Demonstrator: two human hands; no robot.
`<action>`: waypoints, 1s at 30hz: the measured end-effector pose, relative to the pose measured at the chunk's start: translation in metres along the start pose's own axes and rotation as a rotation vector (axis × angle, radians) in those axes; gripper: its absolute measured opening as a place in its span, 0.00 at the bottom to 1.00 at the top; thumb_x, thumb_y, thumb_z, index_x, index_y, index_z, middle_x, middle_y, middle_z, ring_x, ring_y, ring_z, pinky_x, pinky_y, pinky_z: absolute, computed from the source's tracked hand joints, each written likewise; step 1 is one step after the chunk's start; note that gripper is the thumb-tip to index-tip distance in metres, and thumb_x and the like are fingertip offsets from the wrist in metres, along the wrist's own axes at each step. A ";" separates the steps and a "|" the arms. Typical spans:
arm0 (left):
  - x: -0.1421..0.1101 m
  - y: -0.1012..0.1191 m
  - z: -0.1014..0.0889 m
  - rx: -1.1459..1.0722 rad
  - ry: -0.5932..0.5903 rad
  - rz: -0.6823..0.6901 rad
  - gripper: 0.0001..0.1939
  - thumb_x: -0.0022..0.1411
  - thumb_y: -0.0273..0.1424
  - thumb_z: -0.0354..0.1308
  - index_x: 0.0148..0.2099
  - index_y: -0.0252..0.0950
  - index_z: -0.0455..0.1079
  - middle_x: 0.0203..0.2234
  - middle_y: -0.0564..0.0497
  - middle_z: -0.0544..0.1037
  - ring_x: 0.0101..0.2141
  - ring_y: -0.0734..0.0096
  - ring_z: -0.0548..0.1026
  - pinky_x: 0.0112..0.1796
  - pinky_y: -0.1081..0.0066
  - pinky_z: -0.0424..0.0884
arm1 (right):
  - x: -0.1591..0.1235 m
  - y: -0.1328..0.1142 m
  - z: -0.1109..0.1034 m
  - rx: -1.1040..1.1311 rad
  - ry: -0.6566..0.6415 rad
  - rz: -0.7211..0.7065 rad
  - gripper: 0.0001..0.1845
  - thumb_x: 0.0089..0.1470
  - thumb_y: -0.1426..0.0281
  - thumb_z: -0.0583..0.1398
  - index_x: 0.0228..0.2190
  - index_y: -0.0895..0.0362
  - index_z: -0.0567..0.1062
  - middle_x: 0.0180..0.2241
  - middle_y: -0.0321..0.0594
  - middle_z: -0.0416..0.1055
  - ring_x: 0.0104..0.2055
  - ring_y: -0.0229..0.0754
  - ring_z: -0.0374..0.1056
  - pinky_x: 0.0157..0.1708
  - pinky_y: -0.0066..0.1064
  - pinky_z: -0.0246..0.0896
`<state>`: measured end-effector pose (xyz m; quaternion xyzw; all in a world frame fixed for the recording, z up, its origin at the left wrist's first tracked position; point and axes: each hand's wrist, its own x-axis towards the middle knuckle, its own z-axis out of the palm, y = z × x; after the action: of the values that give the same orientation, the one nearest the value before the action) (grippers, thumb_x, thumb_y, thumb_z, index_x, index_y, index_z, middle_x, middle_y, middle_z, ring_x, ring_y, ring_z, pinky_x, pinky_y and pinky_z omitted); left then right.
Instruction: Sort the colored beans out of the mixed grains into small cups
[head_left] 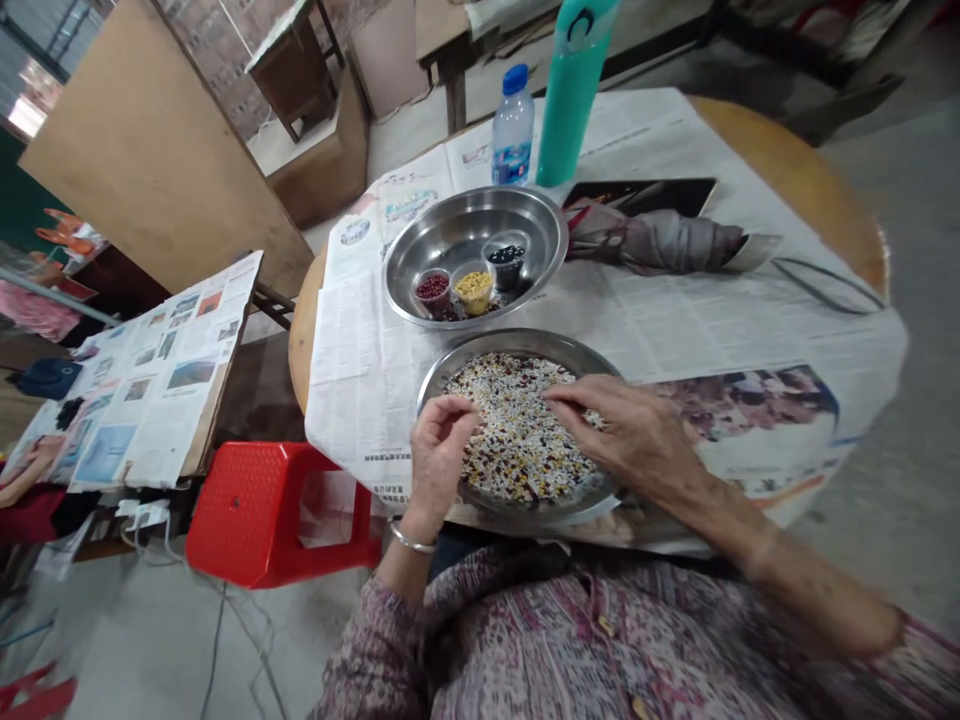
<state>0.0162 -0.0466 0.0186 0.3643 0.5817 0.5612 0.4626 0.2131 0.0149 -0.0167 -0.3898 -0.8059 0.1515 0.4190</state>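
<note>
A metal basin [442, 370] in front of me holds mixed grains [517, 430], white with dark red, yellow and black pieces. My left hand [441, 455] is over its left side, thumb and fingertips pinched together. Above the right side, my right hand [626, 430] also has its thumb and finger closed in a pinch. Anything between the fingertips is too small to make out. Behind it, a second metal basin [420, 225] carries three clear cups: one of red beans [433, 290], one of yellow grains [474, 288] and one of black beans [507, 258].
Newspaper [345, 380] covers the round table. Toward the back stand a water bottle [513, 130] and a teal bottle [574, 100]. A folded umbrella [660, 240] and a dark tablet-like slab [679, 195] lie at right. A red stool [247, 510] is at left, near another newspaper-covered table [150, 370].
</note>
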 end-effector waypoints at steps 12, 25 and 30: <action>-0.028 0.012 -0.013 1.318 -0.445 0.169 0.24 0.60 0.23 0.64 0.55 0.43 0.62 0.55 0.44 0.68 0.57 0.53 0.68 0.56 0.54 0.70 | -0.051 0.005 0.014 0.015 0.337 0.103 0.13 0.55 0.78 0.58 0.38 0.50 0.77 0.38 0.42 0.77 0.41 0.47 0.73 0.46 0.43 0.69; -0.016 -0.016 -0.013 1.142 -0.408 0.184 0.13 0.64 0.23 0.58 0.50 0.40 0.67 0.43 0.50 0.70 0.44 0.67 0.72 0.49 0.66 0.71 | -0.049 0.012 0.017 -0.017 0.405 0.002 0.12 0.53 0.78 0.62 0.37 0.51 0.78 0.35 0.39 0.77 0.40 0.46 0.72 0.46 0.43 0.67; 0.011 -0.016 0.012 1.117 -0.454 0.250 0.08 0.65 0.23 0.56 0.43 0.38 0.73 0.38 0.50 0.75 0.41 0.67 0.73 0.49 0.64 0.70 | -0.049 0.012 0.018 -0.038 0.409 -0.002 0.12 0.54 0.79 0.61 0.37 0.50 0.77 0.35 0.38 0.77 0.40 0.45 0.72 0.46 0.42 0.66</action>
<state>0.0256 -0.0346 0.0021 0.7275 0.6277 0.1299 0.2448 0.2218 -0.0126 -0.0611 -0.4192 -0.7072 0.0536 0.5668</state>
